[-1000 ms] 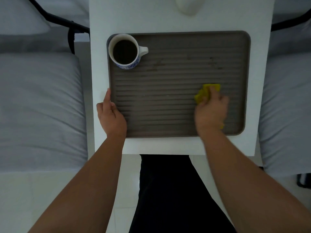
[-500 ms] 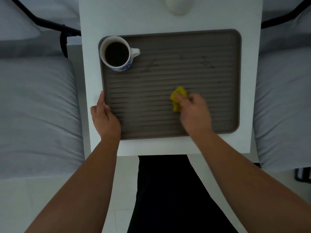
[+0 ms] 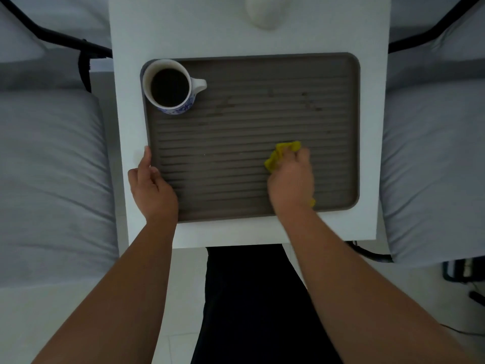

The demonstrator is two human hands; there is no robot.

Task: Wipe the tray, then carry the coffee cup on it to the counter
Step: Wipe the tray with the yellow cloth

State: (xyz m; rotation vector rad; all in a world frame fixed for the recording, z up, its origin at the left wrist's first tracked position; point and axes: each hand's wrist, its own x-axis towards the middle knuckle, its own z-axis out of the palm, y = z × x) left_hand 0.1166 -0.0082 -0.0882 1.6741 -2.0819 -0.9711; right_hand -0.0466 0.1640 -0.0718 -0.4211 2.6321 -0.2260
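A brown ridged tray (image 3: 262,74) lies on a small white table (image 3: 236,27). A white cup with blue pattern (image 3: 170,86), full of dark coffee, stands in the tray's far left corner, handle to the right. My right hand (image 3: 291,179) presses a yellow cloth (image 3: 282,153) onto the tray's near right part. My left hand (image 3: 152,187) grips the tray's near left edge, thumb along the rim. Small dark stains (image 3: 311,102) mark the far right of the tray.
A white rounded object (image 3: 265,11) sits at the table's far edge. Grey cushioned seats (image 3: 52,166) with black frames flank the table on both sides. My dark-clothed legs (image 3: 249,298) stand against the table's near edge.
My right hand slid the yellow cloth left toward the tray's middle, then back to the right. My left hand kept its hold on the tray's edge.
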